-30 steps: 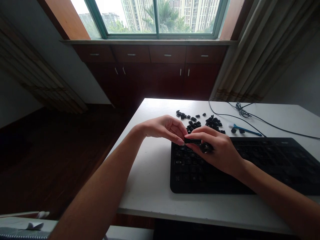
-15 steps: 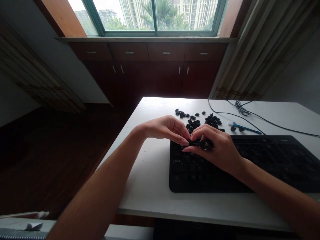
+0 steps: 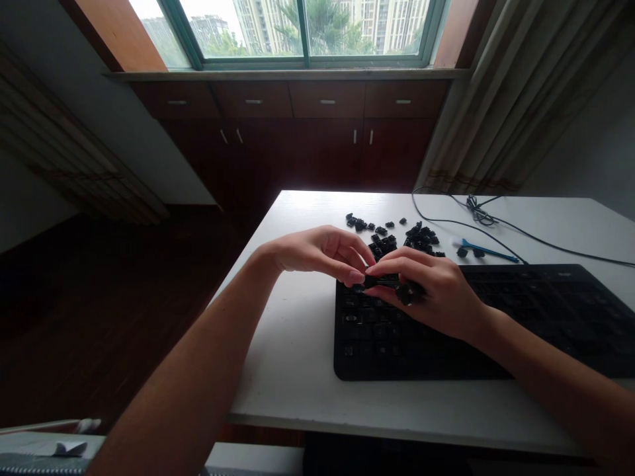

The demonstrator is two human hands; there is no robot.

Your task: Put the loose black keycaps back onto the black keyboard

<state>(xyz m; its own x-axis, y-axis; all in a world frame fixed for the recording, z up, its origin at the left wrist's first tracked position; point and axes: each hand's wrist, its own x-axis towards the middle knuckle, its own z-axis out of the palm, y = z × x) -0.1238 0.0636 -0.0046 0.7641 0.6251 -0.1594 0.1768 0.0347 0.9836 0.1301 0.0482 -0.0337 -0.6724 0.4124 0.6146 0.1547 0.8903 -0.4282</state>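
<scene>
Over the left part of a black keyboard [image 3: 486, 360], both hands meet. My right hand [image 3: 436, 291] is closed around a small dark tool that looks like a keycap puller [image 3: 407, 292]. At the tool's left end, my left hand [image 3: 330, 254] pinches a small black keycap [image 3: 368, 280] between thumb and fingers. Fingers cover much of the keycap and tool. Just beyond the hands lie a heap of loose black keycaps [image 3: 421, 237] and a smaller group of keycaps [image 3: 381, 246]. Several keyboard positions at the left look bare of caps, though the dark makes this hard to see.
A blue brush [image 3: 489, 250] with pale bristles lies behind the keyboard, two keycaps [image 3: 470, 252] beside it. A black cable [image 3: 550, 243] winds across the white table [image 3: 288, 344]. The table's left edge drops to a dark floor. Cabinets [image 3: 317, 145] stand below the window.
Both hands have shifted slightly left, still together at the keycap and the tool. The whole view has also moved a little. The loose keycaps, brush and keyboard look unmoved on the table.
</scene>
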